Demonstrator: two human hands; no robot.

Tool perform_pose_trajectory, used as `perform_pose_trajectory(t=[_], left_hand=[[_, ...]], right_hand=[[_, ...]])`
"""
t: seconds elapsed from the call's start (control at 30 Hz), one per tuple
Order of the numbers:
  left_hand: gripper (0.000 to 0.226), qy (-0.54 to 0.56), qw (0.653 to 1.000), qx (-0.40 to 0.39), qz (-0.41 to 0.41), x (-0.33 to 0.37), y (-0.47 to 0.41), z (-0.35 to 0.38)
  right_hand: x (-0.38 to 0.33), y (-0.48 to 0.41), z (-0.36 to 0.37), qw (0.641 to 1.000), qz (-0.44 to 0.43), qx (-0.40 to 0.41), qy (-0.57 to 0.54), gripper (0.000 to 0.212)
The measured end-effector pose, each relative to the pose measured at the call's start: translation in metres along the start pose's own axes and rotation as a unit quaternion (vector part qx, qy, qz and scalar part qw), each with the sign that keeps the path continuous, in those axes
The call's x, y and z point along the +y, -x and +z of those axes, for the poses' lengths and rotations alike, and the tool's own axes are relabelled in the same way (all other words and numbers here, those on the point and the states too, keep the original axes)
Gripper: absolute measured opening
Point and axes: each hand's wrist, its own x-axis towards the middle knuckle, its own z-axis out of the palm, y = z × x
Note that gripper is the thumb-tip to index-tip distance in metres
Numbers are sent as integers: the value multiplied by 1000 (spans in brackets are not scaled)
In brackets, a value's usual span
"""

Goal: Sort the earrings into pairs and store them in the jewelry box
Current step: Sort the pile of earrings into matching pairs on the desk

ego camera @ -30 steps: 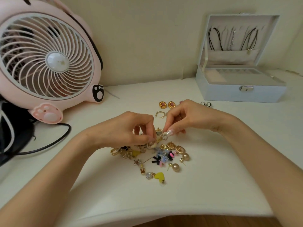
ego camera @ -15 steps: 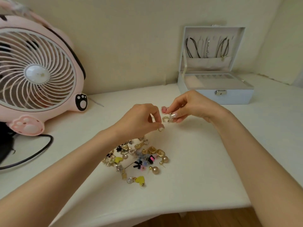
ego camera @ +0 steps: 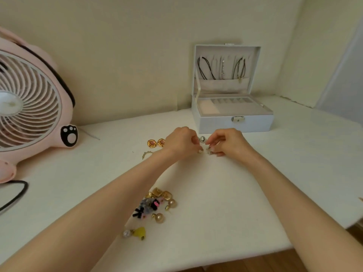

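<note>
Handling these calls for fingertips only. The pale earrings (ego camera: 206,152) are low over the bench (ego camera: 245,193), just in front of the jewelry box (ego camera: 216,124), caught between your two grips. Your left grip (ego camera: 182,143) and right grip (ego camera: 227,143) are both curled down to a fine pinch, with the fingertips almost meeting over the pieces. They are too small and blurred to tell which grip has which piece, or whether either touches the bench.

Expect them to be very light, hard and smooth — likely to slip from a loose pinch and skitter off. Take each by its body, not by the thin post, which I judge could bend.

Just behind your fingertips lies a small dark-centred earring (ego camera: 202,138), close enough to be knocked. To the left, a gold pair with pink centres (ego camera: 151,143) sits side by side, and a curved gold piece (ego camera: 147,154) lies just in front of it.

Nearer you is the unsorted pile (ego camera: 155,203), partly under your left forearm, so a dragged arm would scatter it. The pearl drops (ego camera: 159,217) at its edge look ready to roll, and a yellow heart earring (ego camera: 139,232) lies nearest you.

The box stands open, with necklaces (ego camera: 204,69) hanging inside the raised lid. Its front wall and clasp (ego camera: 238,119) rise between your grips and the tray, so you must lift over them. The pink fan (ego camera: 29,107) and black cable (ego camera: 17,193) are well off to the left, out of the way.
</note>
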Motion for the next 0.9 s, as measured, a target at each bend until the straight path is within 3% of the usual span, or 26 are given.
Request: perform_pose_trajectory(t=[0.23, 0.5, 0.9], left_hand=[[17, -10, 1000, 7, -19, -7, -11, 7], [25, -12, 998, -59, 21, -16, -8, 0], [23, -32, 997, -41, 52, -11, -9, 4]], right_hand=[[15, -1, 1, 998, -18, 35, -39, 21], [16, -4, 7, 990, -53, 24, 128, 31], [22, -9, 6, 994, -68, 26, 79, 18]])
